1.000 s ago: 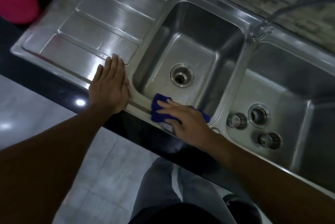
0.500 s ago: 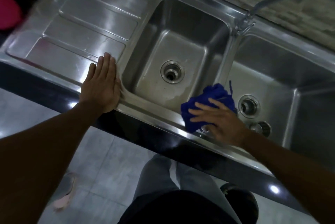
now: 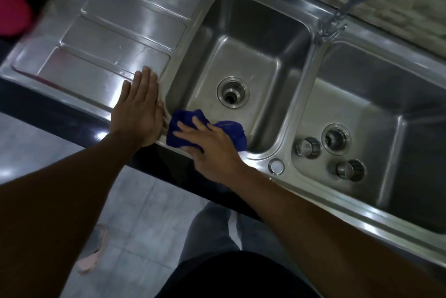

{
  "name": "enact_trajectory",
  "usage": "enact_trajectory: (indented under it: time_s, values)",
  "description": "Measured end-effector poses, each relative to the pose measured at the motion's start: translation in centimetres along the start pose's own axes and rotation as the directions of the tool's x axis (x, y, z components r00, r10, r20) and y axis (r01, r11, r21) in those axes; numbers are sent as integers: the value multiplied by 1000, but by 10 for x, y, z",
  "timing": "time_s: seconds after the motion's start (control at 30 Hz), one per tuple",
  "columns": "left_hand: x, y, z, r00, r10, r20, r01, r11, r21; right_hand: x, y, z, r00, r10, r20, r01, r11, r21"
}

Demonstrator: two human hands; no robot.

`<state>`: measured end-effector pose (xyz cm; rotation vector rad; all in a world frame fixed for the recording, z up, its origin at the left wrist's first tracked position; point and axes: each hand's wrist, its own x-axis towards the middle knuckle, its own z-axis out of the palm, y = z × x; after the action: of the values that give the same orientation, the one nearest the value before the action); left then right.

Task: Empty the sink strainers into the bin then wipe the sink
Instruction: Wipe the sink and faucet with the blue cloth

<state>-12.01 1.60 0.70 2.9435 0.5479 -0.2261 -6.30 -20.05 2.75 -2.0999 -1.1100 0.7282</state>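
The right grip (image 3: 212,150) lies flat with fingers spread, pressing a blue cloth (image 3: 179,132) onto the front rim of the sink (image 3: 260,157); it pins the cloth under the palm more than it clenches it. The left grip (image 3: 138,114) is released, palm down on the drainboard (image 3: 101,56), just beside the cloth and bracing the body.

From the one head view, the wiping step looks to be in hand. Two strainers (image 3: 307,146) (image 3: 351,169) lie on their sides in the basin well to the right of the cloth, beside that basin's open drain (image 3: 335,137), so the emptying seems done, though no bin shows. The basin just beyond the cloth has its drain (image 3: 232,91) open too.

The next move likely calls for dragging the cloth along the rim or down into the near basin, keeping even pressure into the rounded corners.

The sink is brushed steel, shiny, with raised ribs on the drainboard and soft curved basin walls. The cloth is soft and bunched. The strainers are small perforated metal cups. The counter (image 3: 60,109) edge below is dark and glossy.
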Motion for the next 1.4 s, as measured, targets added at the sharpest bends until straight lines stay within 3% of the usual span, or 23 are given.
enact_trajectory:
  time_s: [0.27,0.4,0.53,0.67,0.8,0.9,0.97,1.0,1.07,1.13,1.2,1.27,1.4]
  values:
    - [1,1,-6,999,-8,35,10,999,-49,-75,65,-69,994,41,104,-30,994,-105]
    - [1,5,-18,999,-36,28,40,989,-142,-49,68,-66,981,192,-14,-192,980,-50]
    - [30,0,-31,993,-33,-116,10,981,-196,1,75,-56,938,346,-25,-346,937,-41]
    - [77,-6,-29,983,26,-181,-63,978,-199,56,91,-79,893,411,-182,-417,909,9]
    - [122,-10,-23,970,79,-228,-126,972,-197,118,111,-112,850,358,-386,-396,918,-21]
    - [149,-8,-19,976,110,-188,-143,976,-167,163,129,-118,780,337,-527,-442,893,-83]
    - [156,-7,-13,977,119,-176,-140,984,-108,187,141,-106,741,368,-563,-465,885,-34]
    - [157,-7,-11,975,121,-184,-139,986,-89,197,145,-95,746,386,-542,-447,894,21]
    - [157,-9,-9,975,119,-189,-138,986,-95,211,151,-68,842,372,-391,-386,921,46]
    - [158,-9,-9,976,110,-188,-132,985,-108,216,162,-39,947,300,-111,-316,933,-172]
    - [159,-9,-8,978,106,-180,-127,985,-114,218,179,-23,967,255,18,-222,874,-433]
    - [160,-9,-7,981,104,-166,-123,986,-112,223,197,-25,974,225,-34,-207,810,-549]
    - [161,-11,-4,981,102,-164,-118,988,-95,248,212,-36,945,268,-186,-326,756,-568]
